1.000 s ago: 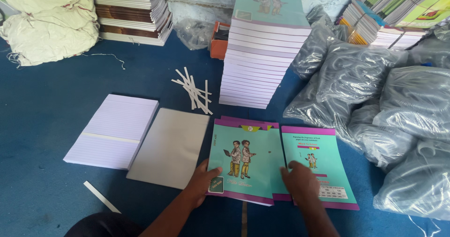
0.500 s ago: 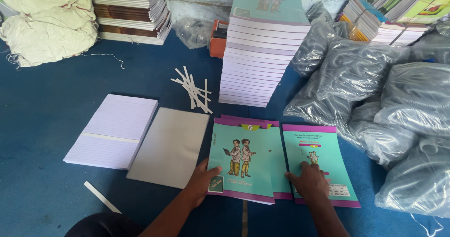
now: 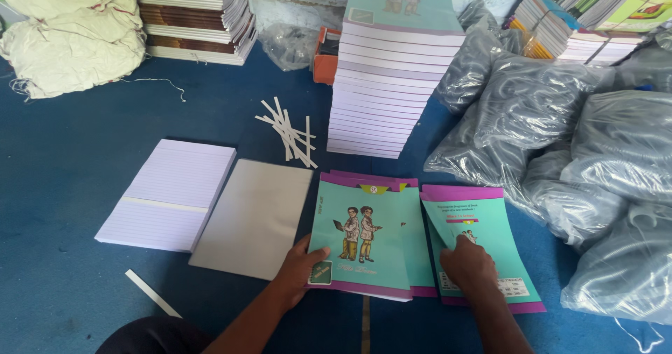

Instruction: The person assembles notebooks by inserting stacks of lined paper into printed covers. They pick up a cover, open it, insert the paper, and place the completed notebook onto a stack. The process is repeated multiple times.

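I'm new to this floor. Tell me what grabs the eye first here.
The tall stack of notebooks at top centre dominates. Below it, the left hand rests on a teal cover and the right hand on the back-cover sheet. Grey plastic bags crowd the right.

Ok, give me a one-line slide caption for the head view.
Left hand on a teal notebook cover, right hand on a second cover, on blue floor.
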